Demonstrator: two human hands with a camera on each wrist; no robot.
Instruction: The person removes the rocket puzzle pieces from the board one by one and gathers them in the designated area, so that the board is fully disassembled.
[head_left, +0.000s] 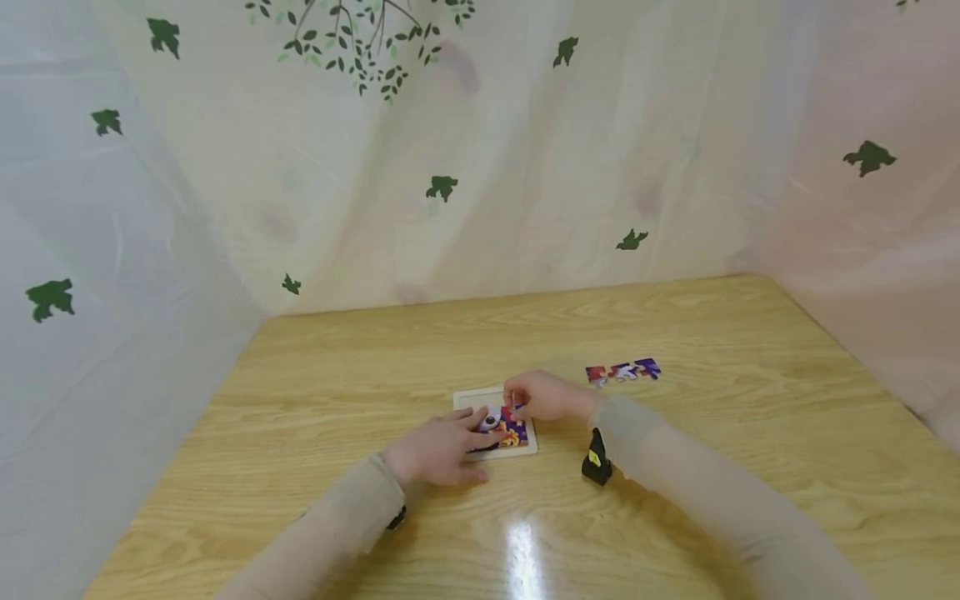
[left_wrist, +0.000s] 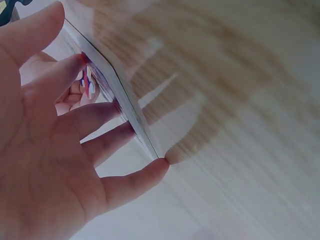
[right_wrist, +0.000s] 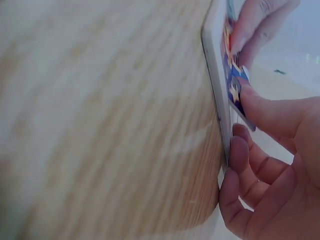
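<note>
1. R hand [head_left: 551, 396]: thumb pinched a puzzle pc. [right_wrist: 236, 95] vs. fingers partly hidden behind it; its other fingers curled by the frame's edge.
2. Puzzle pc. was tilted over the R part of the frame [head_left: 476, 392], i.e. not lying flat. Couldn't tell if its low edge touched the pcs. underneath.
3. L hand [head_left: 442, 450]: fingers spread, tips down on the frame & its picture, one tip at the frame's corner by the desk; thumb apart, off the near side. Nothing gripped.
4. Risk, pinch: only a small bit of the pc. was held, so a slip could've dropped it askew or flipped it. Cause: thin card, steep tilt.
5. Risk, fit: pushing down w/ tabs misaligned could've bent a tab or popped up neighbouring pcs. Cause: wrong angle, or R hand blocking the view of the slot.
6. Risk, frame: if L fingers eased off or pushed sideways, the frame could've skidded. Cause: smooth, shiny desk [head_left: 337, 358], prob. low grip.
7. Farther out: loose pcs. [head_left: 624, 371] lay in a row on the desk, beyond & R of the frame. R sleeve [head_left: 697, 475] ran near; a careless sweep could've scattered them.
8. Behind: leaf-print backdrop [head_left: 502, 125], well apart from the hands, so no real risk there.
</note>
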